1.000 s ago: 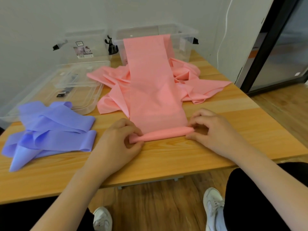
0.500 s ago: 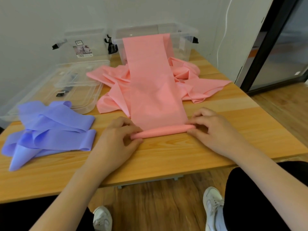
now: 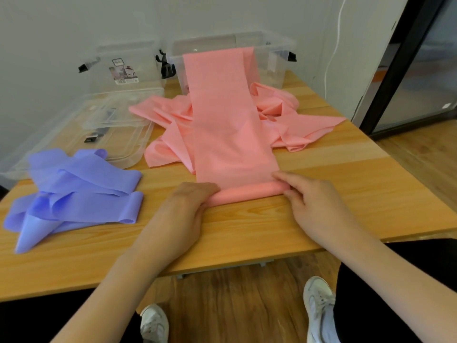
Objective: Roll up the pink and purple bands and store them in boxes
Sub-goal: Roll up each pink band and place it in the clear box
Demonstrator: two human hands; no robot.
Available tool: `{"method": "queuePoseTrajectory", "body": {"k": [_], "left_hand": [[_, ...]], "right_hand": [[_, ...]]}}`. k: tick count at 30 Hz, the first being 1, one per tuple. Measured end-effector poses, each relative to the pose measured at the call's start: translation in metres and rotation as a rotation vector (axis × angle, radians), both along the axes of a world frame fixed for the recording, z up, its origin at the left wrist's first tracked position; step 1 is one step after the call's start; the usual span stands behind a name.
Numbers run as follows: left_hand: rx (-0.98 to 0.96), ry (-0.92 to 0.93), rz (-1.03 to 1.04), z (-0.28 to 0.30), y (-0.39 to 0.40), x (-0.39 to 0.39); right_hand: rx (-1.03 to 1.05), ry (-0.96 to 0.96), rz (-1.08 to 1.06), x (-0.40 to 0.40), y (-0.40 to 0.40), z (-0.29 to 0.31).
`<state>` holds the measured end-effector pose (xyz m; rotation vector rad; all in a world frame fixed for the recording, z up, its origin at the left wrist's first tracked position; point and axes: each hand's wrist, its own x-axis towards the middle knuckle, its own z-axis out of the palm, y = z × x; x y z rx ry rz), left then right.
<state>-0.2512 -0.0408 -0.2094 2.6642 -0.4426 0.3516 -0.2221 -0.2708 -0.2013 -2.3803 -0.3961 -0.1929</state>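
Rolled a bit further toward the clear box (image 3: 277, 53) than a second ago, pink band (image 3: 230, 134) roll fatter, both hands (image 3: 190, 201) (image 3: 306, 196) curled round its ends on the counter (image 3: 247, 226), purple band (image 3: 76, 191) left of roll, untouched, plenty left.

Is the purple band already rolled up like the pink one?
No, the purple band lies loose in floppy folds on the table, and no hand touches it.

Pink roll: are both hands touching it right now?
Touching. The head view shows the left hand curled over the pink roll's left end and the right hand pinching its right end, with no gap at either.
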Motion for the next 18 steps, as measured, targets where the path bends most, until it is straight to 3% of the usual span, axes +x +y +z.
{"method": "queuePoseTrajectory", "body": {"k": [4,11,18], "left_hand": [[0.011,0.021,0.016,0.0,0.001,0.003],[-0.199,0.01,0.114,0.01,-0.001,0.0],[-0.222,0.061,0.172,0.013,-0.007,-0.002]], "right_hand": [[-0.003,0.004,0.002,0.002,-0.004,0.001],[-0.058,-0.061,-0.007,0.004,-0.006,0.005],[0.002,0.079,-0.003,0.01,-0.007,0.005]]}}
